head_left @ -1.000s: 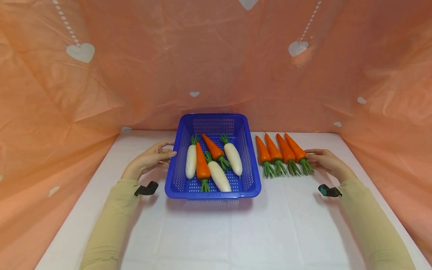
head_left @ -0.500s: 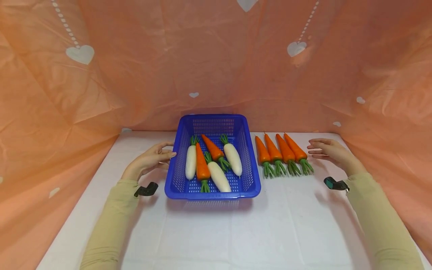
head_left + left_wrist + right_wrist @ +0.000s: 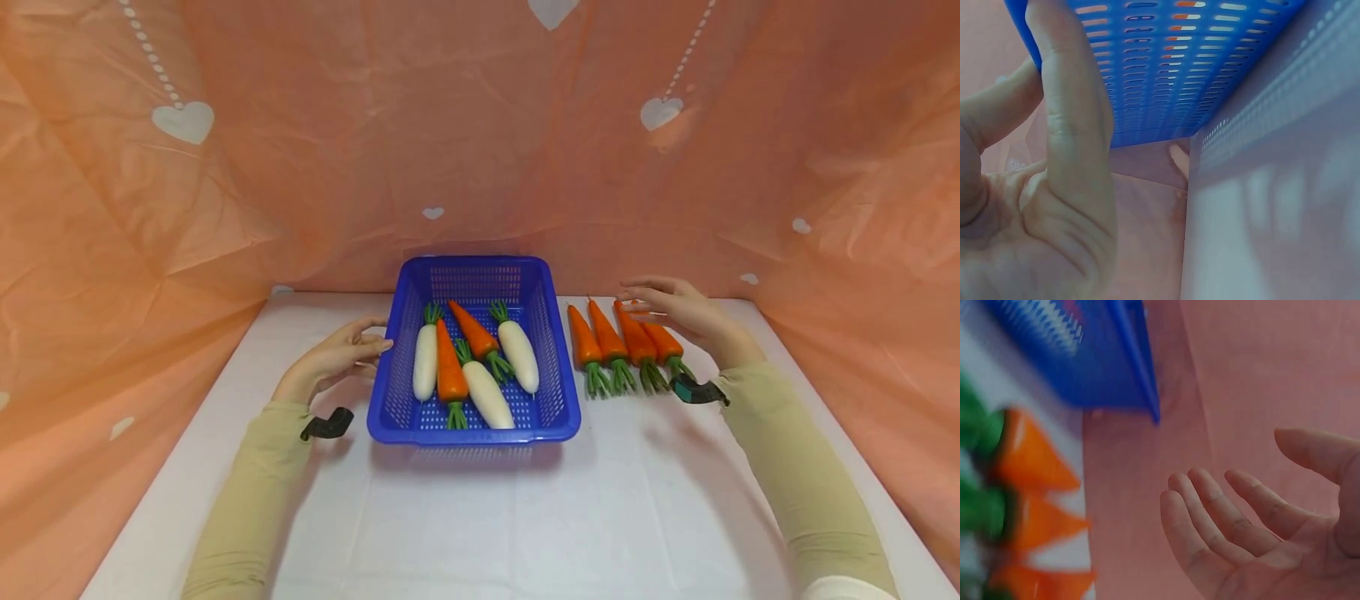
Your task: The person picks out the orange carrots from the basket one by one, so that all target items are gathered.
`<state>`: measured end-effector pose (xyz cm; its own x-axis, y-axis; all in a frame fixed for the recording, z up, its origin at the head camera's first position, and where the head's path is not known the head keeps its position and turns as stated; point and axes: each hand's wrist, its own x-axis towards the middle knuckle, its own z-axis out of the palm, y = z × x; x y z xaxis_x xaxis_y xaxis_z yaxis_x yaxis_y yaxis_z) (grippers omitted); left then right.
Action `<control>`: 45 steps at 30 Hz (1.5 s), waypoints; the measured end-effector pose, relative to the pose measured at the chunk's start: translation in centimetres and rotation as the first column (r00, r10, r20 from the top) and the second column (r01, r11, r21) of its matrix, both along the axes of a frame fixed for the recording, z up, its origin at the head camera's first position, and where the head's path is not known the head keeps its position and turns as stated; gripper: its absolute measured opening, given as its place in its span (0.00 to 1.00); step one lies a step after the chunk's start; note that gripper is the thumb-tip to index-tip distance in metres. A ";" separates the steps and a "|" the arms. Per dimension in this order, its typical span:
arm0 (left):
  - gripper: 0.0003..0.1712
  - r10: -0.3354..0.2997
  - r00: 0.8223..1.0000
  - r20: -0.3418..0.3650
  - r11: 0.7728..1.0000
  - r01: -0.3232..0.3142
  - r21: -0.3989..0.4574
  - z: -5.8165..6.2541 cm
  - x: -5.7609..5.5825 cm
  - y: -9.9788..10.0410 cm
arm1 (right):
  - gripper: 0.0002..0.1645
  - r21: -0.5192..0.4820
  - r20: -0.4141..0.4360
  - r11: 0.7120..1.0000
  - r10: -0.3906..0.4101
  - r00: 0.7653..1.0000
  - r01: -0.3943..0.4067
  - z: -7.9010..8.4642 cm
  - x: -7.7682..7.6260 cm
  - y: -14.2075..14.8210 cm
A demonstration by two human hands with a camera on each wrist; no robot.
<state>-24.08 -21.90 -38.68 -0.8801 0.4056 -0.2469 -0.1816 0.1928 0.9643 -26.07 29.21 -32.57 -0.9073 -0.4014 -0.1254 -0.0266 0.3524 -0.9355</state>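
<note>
A blue plastic basket [image 3: 474, 434] stands mid-table with two orange carrots [image 3: 451, 367] and three white radishes [image 3: 425, 362] in it. My left hand [image 3: 333, 357] holds the basket's left side, thumb at the rim; the left wrist view shows a finger [image 3: 1075, 112] against the perforated outer wall. To the right of the basket several carrots [image 3: 606, 333] lie in a row, green tops toward me. My right hand [image 3: 686, 315] is over the tips of the rightmost carrots, partly hiding them. In the right wrist view its fingers [image 3: 1235, 519] are spread apart with nothing between them.
The table has a white cover [image 3: 517, 517]. An orange drape [image 3: 480, 150] with white hearts hangs behind the table and along both sides. Both forearms wear beige sleeves, with a small black device [image 3: 327, 423] at each wrist.
My right hand first drew back to the right from the rightmost carrot, then moved left and up over the row. The left hand, the basket and the carrots have stayed in place.
</note>
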 end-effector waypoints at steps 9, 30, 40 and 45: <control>0.34 -0.007 1.000 -0.010 1.000 0.007 0.022 -0.1 0.3 -0.1 | 0.32 -0.073 0.004 0.991 0.109 0.994 -0.109 0.6 -1.6 -7.1; 0.32 0.013 1.000 0.001 1.000 -0.013 -0.003 0.1 0.0 0.3 | 0.28 -0.151 0.205 0.966 0.238 0.949 -0.209 -0.5 -4.9 -19.2; 0.33 0.017 1.000 0.015 1.000 -0.017 0.002 0.1 0.0 0.3 | 0.29 -0.177 0.290 0.962 0.252 0.923 -0.207 -2.0 -6.0 -21.5; 0.33 0.020 1.000 0.024 1.000 -0.020 0.004 0.1 -0.1 0.5 | 0.29 -0.150 0.310 0.964 0.258 0.915 -0.221 -2.8 -5.9 -22.4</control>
<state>-24.16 -21.44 -38.60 -0.8819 0.3891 -0.2661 -0.2081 0.1853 0.9604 -32.02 6.85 -35.36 -0.6993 -0.6296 -0.3385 0.2132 0.2683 -0.9394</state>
